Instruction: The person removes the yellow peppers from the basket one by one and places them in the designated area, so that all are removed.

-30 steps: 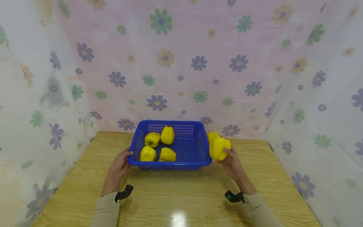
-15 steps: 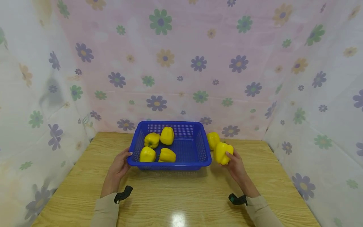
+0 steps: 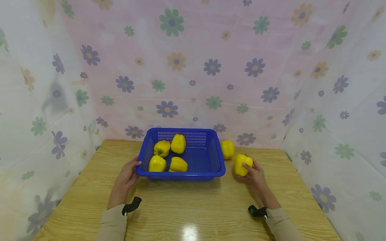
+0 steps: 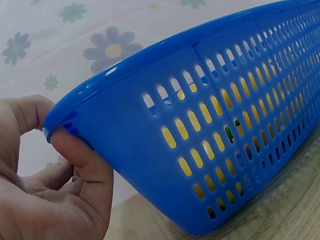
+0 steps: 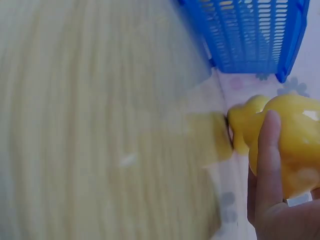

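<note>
A blue plastic basket [image 3: 181, 173] stands on the table with several yellow bell peppers [image 3: 178, 144] in its left part. My left hand [image 3: 127, 174] pinches the basket's left rim between thumb and fingers; the left wrist view shows that hand [image 4: 65, 175] at the rim's corner. To the right of the basket, my right hand [image 3: 255, 174] grips a yellow bell pepper [image 3: 242, 164], stem up. In the right wrist view the thumb lies along this pepper [image 5: 295, 135]. Another yellow pepper [image 3: 227, 149] sits beside the basket's right wall.
The wood-grain table [image 3: 187, 207] extends in front of the basket and to both sides. A flower-patterned cloth [image 3: 193, 67] hangs behind and along both sides. Each wrist wears a small black camera [image 3: 131, 206].
My right hand has moved right and slightly toward me with its pepper, away from the basket, uncovering the other pepper beside it. The left hand and basket have stayed put.
</note>
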`<state>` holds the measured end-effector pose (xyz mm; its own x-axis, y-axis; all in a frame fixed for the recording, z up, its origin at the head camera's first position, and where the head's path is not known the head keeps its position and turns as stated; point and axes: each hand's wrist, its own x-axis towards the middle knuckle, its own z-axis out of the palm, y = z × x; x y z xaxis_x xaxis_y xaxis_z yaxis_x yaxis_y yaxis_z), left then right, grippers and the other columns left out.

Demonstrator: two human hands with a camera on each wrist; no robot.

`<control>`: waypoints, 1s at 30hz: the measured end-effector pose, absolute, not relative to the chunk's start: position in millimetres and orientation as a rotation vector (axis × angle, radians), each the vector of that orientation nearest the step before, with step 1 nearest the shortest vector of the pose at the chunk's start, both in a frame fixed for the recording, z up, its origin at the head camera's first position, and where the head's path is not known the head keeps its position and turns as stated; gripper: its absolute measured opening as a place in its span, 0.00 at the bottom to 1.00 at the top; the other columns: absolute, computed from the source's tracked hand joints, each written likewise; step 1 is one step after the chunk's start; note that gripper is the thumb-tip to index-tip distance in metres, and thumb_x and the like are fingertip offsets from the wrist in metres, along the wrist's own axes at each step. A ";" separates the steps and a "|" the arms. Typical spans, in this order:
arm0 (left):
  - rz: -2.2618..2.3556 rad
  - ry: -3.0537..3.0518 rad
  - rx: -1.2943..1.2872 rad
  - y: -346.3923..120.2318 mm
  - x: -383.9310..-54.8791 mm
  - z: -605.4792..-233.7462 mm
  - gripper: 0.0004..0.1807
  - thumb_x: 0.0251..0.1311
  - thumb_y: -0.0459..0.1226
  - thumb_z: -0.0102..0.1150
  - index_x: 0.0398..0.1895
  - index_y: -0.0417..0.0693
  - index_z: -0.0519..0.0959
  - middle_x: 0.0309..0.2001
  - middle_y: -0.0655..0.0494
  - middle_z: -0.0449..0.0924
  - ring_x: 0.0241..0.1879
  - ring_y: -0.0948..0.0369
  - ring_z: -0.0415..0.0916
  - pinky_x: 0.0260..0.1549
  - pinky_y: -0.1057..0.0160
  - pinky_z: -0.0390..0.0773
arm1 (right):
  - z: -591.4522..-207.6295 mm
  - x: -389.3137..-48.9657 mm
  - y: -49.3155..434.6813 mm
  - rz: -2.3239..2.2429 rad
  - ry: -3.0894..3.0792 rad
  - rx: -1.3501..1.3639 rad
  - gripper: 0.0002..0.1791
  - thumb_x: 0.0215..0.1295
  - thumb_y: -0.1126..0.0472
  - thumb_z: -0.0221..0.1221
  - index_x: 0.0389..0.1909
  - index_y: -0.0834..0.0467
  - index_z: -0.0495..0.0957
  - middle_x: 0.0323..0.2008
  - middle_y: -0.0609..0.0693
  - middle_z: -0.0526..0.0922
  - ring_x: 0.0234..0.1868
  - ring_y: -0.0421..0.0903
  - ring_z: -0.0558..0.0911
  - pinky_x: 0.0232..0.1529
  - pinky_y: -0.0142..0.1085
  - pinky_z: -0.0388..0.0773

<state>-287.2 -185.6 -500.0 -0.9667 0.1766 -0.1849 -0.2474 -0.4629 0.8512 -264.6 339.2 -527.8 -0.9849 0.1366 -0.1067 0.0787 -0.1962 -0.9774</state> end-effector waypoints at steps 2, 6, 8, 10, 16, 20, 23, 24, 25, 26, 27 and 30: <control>2.493 1.466 -0.085 -185.4 -287.2 -499.8 0.33 0.77 0.30 0.40 0.80 0.37 0.46 0.48 0.62 0.83 0.43 0.67 0.82 0.47 0.69 0.83 | -530.5 -267.1 344.1 2.310 -2.036 -0.231 0.28 0.75 0.54 0.59 0.72 0.49 0.63 0.59 0.48 0.70 0.46 0.41 0.82 0.42 0.43 0.87; 2.491 1.482 -0.077 -185.5 -287.1 -499.5 0.33 0.77 0.30 0.40 0.81 0.37 0.45 0.47 0.63 0.83 0.43 0.67 0.82 0.46 0.70 0.83 | -534.8 -271.9 355.2 2.213 -2.131 -0.196 0.36 0.74 0.56 0.59 0.78 0.52 0.57 0.66 0.53 0.64 0.47 0.38 0.81 0.42 0.44 0.87; 2.487 1.491 -0.078 -185.3 -287.2 -499.4 0.33 0.77 0.30 0.39 0.81 0.37 0.45 0.47 0.63 0.82 0.43 0.68 0.82 0.46 0.70 0.83 | -536.4 -274.2 360.7 2.196 -2.157 -0.183 0.37 0.74 0.57 0.59 0.79 0.53 0.54 0.69 0.56 0.61 0.47 0.37 0.81 0.43 0.45 0.87; 2.489 1.504 -0.079 -184.6 -287.2 -498.9 0.32 0.77 0.30 0.40 0.80 0.36 0.46 0.46 0.63 0.82 0.42 0.68 0.81 0.45 0.70 0.83 | -536.9 -276.0 365.6 2.177 -2.191 -0.169 0.38 0.75 0.58 0.58 0.80 0.54 0.52 0.72 0.57 0.58 0.48 0.36 0.80 0.44 0.45 0.87; 2.484 1.516 -0.081 -184.0 -287.7 -498.7 0.32 0.77 0.30 0.40 0.80 0.34 0.45 0.46 0.62 0.82 0.41 0.68 0.81 0.45 0.70 0.83 | -534.9 -282.8 374.1 2.127 -2.266 -0.092 0.39 0.75 0.57 0.58 0.81 0.55 0.50 0.75 0.63 0.54 0.49 0.36 0.79 0.46 0.47 0.86; 2.489 1.511 -0.073 -184.1 -288.5 -499.0 0.32 0.77 0.29 0.39 0.80 0.33 0.44 0.45 0.63 0.82 0.41 0.68 0.81 0.44 0.71 0.83 | -535.7 -290.6 378.4 2.095 -2.305 -0.025 0.40 0.77 0.57 0.56 0.82 0.55 0.48 0.76 0.65 0.52 0.50 0.36 0.79 0.48 0.49 0.85; 2.486 1.503 -0.072 -184.8 -289.7 -499.8 0.33 0.77 0.30 0.38 0.80 0.34 0.44 0.45 0.63 0.82 0.41 0.69 0.81 0.44 0.71 0.83 | -537.0 -298.1 382.2 2.061 -2.332 -0.016 0.39 0.77 0.57 0.55 0.82 0.54 0.48 0.76 0.65 0.53 0.51 0.36 0.77 0.50 0.50 0.84; 2.485 1.503 -0.073 -185.0 -289.8 -500.0 0.33 0.77 0.30 0.38 0.80 0.34 0.44 0.45 0.63 0.81 0.41 0.69 0.81 0.44 0.71 0.83 | -537.3 -301.0 383.5 2.051 -2.347 -0.007 0.39 0.78 0.57 0.55 0.82 0.54 0.46 0.77 0.65 0.53 0.52 0.35 0.77 0.51 0.51 0.83; 2.484 1.506 -0.073 -185.0 -289.9 -500.1 0.32 0.77 0.29 0.38 0.80 0.34 0.44 0.45 0.62 0.81 0.41 0.69 0.81 0.44 0.71 0.83 | -537.4 -304.0 384.7 2.043 -2.358 -0.005 0.40 0.78 0.57 0.54 0.82 0.54 0.46 0.77 0.65 0.53 0.52 0.36 0.76 0.51 0.52 0.83; 2.486 1.509 -0.074 -184.7 -290.1 -500.5 0.32 0.77 0.29 0.39 0.80 0.34 0.45 0.45 0.62 0.81 0.41 0.69 0.81 0.44 0.71 0.83 | -537.3 -307.4 386.0 2.033 -2.375 -0.002 0.40 0.78 0.57 0.54 0.82 0.54 0.45 0.77 0.66 0.52 0.53 0.37 0.76 0.52 0.52 0.82; 2.485 1.509 -0.073 -184.8 -290.4 -501.1 0.32 0.77 0.29 0.38 0.80 0.34 0.46 0.45 0.62 0.81 0.41 0.69 0.81 0.43 0.71 0.83 | -536.8 -310.1 387.0 2.025 -2.387 0.001 0.40 0.78 0.56 0.54 0.82 0.53 0.45 0.77 0.66 0.53 0.55 0.40 0.75 0.53 0.53 0.82; 2.486 1.514 -0.064 -184.7 -290.4 -502.1 0.32 0.76 0.29 0.38 0.80 0.34 0.46 0.44 0.62 0.82 0.40 0.69 0.81 0.42 0.71 0.83 | -534.5 -316.4 388.8 2.000 -2.427 0.037 0.41 0.78 0.55 0.54 0.83 0.54 0.43 0.77 0.68 0.52 0.57 0.41 0.74 0.52 0.52 0.82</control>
<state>-290.4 -184.7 -502.1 -0.9726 0.1722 -0.1559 -0.2175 -0.4398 0.8713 -316.4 388.8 -534.5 -0.9997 -0.0207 0.0121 -0.0158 0.1910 -0.9815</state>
